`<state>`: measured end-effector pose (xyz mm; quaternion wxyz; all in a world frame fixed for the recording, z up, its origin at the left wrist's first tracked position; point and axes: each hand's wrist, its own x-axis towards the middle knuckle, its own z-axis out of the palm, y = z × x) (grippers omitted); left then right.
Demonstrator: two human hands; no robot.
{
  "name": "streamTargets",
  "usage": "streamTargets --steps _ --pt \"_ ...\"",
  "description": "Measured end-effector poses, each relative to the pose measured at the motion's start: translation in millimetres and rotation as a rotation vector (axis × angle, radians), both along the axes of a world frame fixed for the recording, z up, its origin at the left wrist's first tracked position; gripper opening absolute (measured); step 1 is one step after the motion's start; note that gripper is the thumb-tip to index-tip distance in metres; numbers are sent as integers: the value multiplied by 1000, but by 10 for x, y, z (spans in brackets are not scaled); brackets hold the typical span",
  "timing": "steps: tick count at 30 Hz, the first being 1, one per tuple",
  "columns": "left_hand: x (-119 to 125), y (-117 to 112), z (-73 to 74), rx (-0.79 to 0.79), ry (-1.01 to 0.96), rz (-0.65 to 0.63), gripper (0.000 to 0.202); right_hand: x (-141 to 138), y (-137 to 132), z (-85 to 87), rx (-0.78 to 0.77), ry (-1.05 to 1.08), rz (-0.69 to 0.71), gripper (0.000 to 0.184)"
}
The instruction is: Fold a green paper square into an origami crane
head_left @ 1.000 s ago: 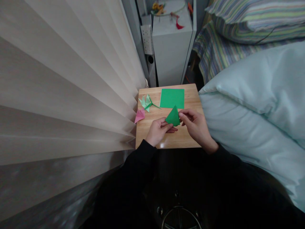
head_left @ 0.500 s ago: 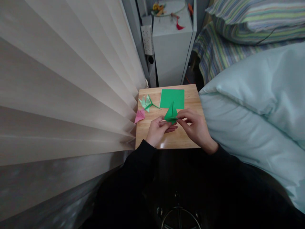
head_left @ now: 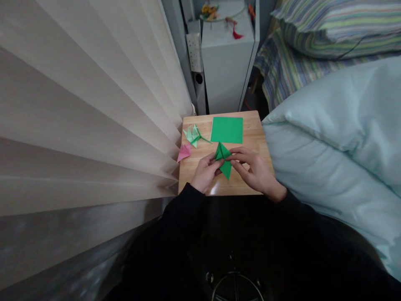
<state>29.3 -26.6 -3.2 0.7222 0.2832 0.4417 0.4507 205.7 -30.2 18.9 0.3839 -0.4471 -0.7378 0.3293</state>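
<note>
Between my two hands, above the small wooden table (head_left: 194, 184), is a piece of folded green origami paper (head_left: 226, 169) shaped like a diamond, one point toward me. My left hand (head_left: 205, 170) pinches its left side, thumb on top. At its right edge, the fingers of my right hand (head_left: 255, 169) close on the paper. Just beyond lies a flat green paper sheet (head_left: 227, 129). To the left are a light green paper crane (head_left: 191, 134), a thin darker green folded piece (head_left: 200, 137) against it, and a pink folded paper piece (head_left: 184, 152).
A pleated curtain (head_left: 125, 104) hangs along the table's left side. On the right is a bed with a pale blue quilt (head_left: 328, 125) and a striped pillow (head_left: 344, 25). A white cabinet (head_left: 227, 71) stands behind the table, with small ornaments on top.
The green paper has turned and opened out from a tall triangle into a diamond with its lower point toward me. My right hand has shifted slightly, still at the paper's right side.
</note>
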Motion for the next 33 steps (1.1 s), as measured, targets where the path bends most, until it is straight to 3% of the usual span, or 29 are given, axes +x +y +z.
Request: streamTargets --steps 5,9,12,16,20,28,33 --pt "5 -2 -24 43 36 -11 42 -36 7 -30 -52 83 -105 7" --pt "17 -4 -35 109 53 -44 60 -47 21 -94 -117 133 -155 23" --pt "19 -6 -33 130 78 -61 64 -45 20 -86 -89 88 -138 17" --pt "4 -23 -30 155 143 -45 62 -45 20 -44 -34 53 -89 8" --pt "-8 -40 -20 273 237 -46 57 -41 29 -60 -75 77 -91 9" --pt "-2 2 -23 587 390 -7 24 -23 45 -81 -37 66 -189 7" --pt "-40 37 -78 495 320 4 25 -24 35 -72 -14 112 -105 14"
